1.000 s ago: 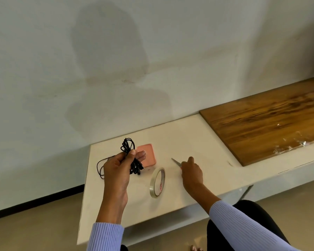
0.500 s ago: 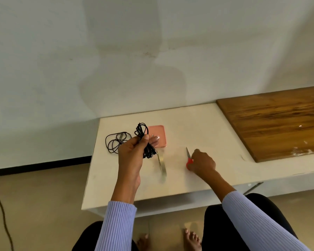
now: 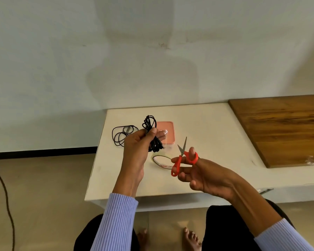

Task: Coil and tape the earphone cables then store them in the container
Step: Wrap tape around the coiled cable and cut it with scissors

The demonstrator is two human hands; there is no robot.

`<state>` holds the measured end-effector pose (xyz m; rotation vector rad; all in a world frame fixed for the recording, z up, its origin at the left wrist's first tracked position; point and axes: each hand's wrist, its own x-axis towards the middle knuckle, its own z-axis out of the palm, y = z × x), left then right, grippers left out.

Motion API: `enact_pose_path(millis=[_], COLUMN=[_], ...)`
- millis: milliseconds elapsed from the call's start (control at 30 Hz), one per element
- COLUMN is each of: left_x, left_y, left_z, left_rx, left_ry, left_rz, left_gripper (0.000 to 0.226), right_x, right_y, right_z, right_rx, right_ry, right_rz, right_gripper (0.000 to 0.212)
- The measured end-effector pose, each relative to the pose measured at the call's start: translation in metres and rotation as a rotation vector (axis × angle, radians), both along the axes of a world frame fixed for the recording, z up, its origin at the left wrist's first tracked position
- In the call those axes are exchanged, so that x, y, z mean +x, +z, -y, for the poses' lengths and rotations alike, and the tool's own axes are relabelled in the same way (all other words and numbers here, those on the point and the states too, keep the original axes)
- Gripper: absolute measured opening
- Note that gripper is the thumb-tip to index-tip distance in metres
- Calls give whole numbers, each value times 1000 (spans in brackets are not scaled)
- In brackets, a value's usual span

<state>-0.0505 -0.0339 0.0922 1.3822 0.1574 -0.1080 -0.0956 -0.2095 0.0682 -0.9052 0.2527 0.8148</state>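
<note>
My left hand (image 3: 136,147) grips a coiled black earphone cable (image 3: 150,124) upright above the white table (image 3: 212,134); its loops stick out above my thumb and its ends hang below. My right hand (image 3: 205,174) holds red-handled scissors (image 3: 182,156) with the thumb through one ring and the blades slightly apart, pointing up. A roll of clear tape (image 3: 161,160) lies on the table between my hands. A second loose black cable (image 3: 121,135) lies at the table's left end. The pink-lidded container (image 3: 168,136) sits behind my left hand, partly hidden.
A wooden board (image 3: 283,129) covers the table's right part. The wall stands directly behind the table. A dark cord (image 3: 4,196) runs along the floor at left. My knees and bare feet are below the table's front edge.
My right hand has lifted the scissors off the table and slipped its thumb through a ring. The tape roll now lies flat. My left hand keeps hold of the coiled cable.
</note>
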Motion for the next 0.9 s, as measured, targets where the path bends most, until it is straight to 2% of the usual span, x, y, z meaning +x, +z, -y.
enact_pose_path(millis=[67, 167, 333, 900], left_x=[1, 2, 2, 2], left_y=[-1, -2, -2, -4], left_z=[0, 1, 3, 11], left_rx=[-12, -37, -21, -4], left_ry=[0, 7, 13, 17], left_rz=[-1, 1, 19, 20], left_gripper=[20, 16, 17, 21], right_x=[-2, -5, -3, 15], right_y=[-6, -16, -27, -38], right_z=[-4, -13, -26, -31], right_rx=[116, 266, 344, 192], right_ry=[45, 112, 97, -103], right_rz=[22, 27, 36, 64], right_gripper=[79, 77, 72, 59])
